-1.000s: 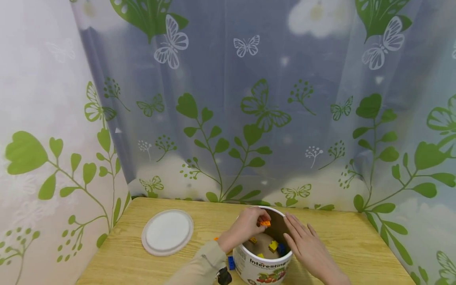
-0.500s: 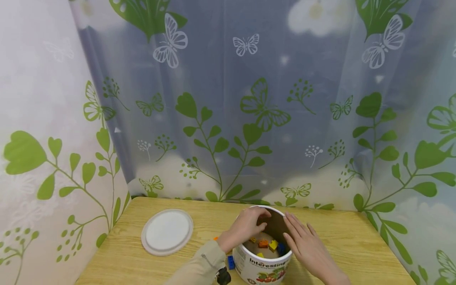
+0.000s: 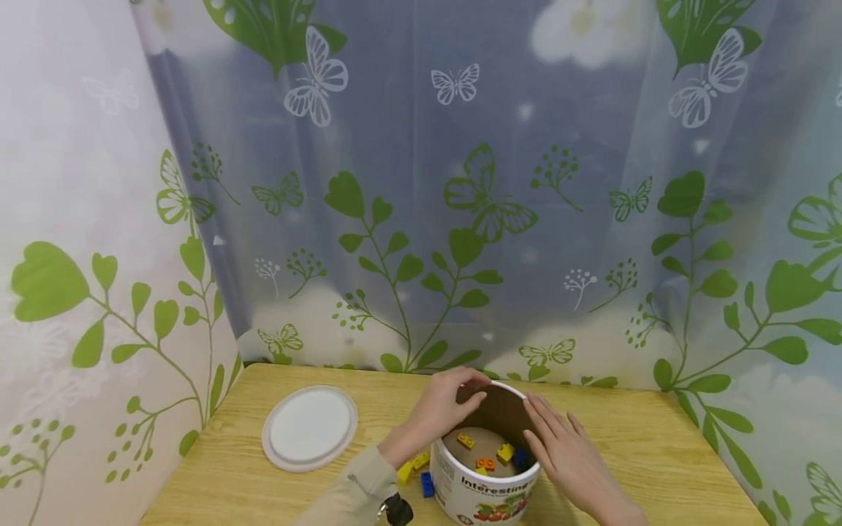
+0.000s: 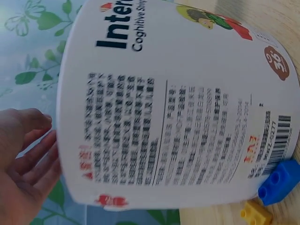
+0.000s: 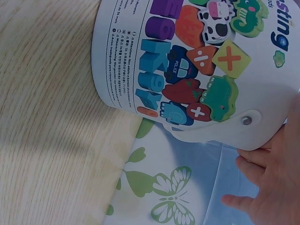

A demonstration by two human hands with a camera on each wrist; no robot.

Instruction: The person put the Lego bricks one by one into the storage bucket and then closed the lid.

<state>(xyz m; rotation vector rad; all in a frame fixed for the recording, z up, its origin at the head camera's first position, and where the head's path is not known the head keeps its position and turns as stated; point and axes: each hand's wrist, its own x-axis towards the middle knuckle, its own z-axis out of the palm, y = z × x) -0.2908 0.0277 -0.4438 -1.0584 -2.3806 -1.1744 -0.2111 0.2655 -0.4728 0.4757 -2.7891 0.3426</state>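
Observation:
A white bucket with a printed label stands near the front of the table. My left hand is at its left rear rim, fingers loosely bent and holding nothing. Inside, on the bottom, lie an orange toy brick, a yellow brick, a dark blue piece and other yellow bricks. My right hand rests against the right rim with straight fingers. Beside the bucket's left side are a blue brick and a yellow brick. In the left wrist view, the bucket wall hides part of the left fingers.
A round white lid lies to the left on the wooden table. A patterned curtain rises behind the table's far edge. The bucket's white handle hangs on its side in the right wrist view.
The orange brick, pinched by my left hand earlier, has dropped to the bucket's bottom. The left hand has drawn back and left to the rim, exposing yellow bricks on the table. The right hand stays put.

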